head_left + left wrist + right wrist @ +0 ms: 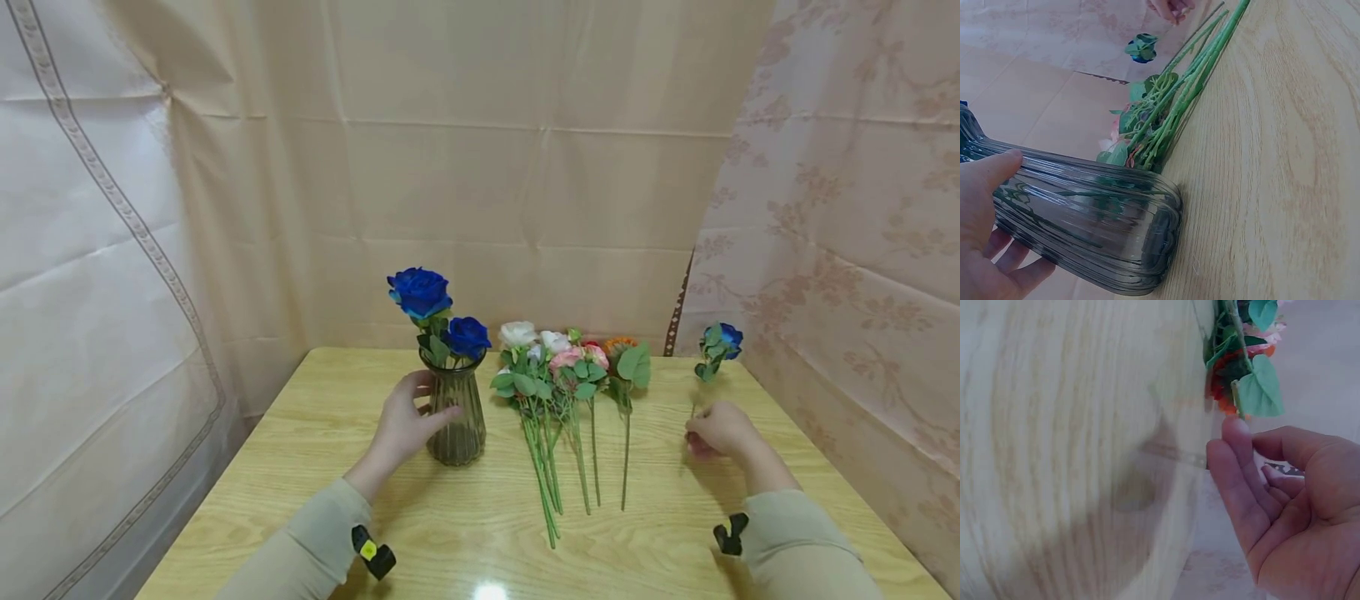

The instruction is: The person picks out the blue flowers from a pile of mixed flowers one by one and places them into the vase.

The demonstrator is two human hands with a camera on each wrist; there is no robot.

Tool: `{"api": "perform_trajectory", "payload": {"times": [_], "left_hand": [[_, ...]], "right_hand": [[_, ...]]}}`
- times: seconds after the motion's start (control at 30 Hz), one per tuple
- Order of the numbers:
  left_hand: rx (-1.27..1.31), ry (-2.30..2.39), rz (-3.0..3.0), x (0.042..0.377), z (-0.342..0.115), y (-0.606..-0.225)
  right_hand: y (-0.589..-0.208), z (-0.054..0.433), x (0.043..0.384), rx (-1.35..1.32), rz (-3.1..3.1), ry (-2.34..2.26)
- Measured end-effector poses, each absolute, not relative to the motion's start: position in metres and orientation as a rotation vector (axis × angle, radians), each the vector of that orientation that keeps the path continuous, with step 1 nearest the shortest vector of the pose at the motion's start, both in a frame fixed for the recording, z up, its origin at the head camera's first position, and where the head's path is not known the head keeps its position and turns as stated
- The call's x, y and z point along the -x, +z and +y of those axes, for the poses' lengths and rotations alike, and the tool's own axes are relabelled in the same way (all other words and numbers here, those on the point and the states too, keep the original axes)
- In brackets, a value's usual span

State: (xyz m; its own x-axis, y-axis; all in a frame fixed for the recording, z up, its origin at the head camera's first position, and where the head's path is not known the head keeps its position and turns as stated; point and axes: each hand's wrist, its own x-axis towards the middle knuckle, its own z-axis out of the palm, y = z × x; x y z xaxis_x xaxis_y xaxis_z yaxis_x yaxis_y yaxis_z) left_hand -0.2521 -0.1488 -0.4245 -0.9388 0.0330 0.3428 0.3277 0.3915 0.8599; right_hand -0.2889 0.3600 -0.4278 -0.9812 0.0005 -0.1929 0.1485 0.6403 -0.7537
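A ribbed, smoky glass vase (457,425) stands on the table with two blue roses, a larger one (420,293) and a smaller one (468,337), at its mouth. My left hand (408,421) grips the vase from the left, thumb across the front and fingers behind; the left wrist view shows stems through the glass (1085,212). Over at the right, my right hand (722,433) pinches the thin stem of another blue rose (723,340), its bloom up and away from me. In the right wrist view the right hand's (1297,506) thumb and fingertips come together.
Between the hands, artificial flowers lie on the wooden table (300,467), stems toward me: white blooms (517,334), pink ones (566,358) and an orange one (619,343). Behind hangs a beige curtain (525,183); a patterned cloth (862,250) borders the right side.
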Motion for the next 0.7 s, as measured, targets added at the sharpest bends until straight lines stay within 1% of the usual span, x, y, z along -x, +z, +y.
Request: {"api": "perform_trajectory", "payload": {"times": [0.7], "left_hand": [[0.317,-1.566,-2.385,0.252,-0.149,-0.424]], "right_hand": [[-0.398,0.327,0.284,0.107,2.681,-1.339]]}}
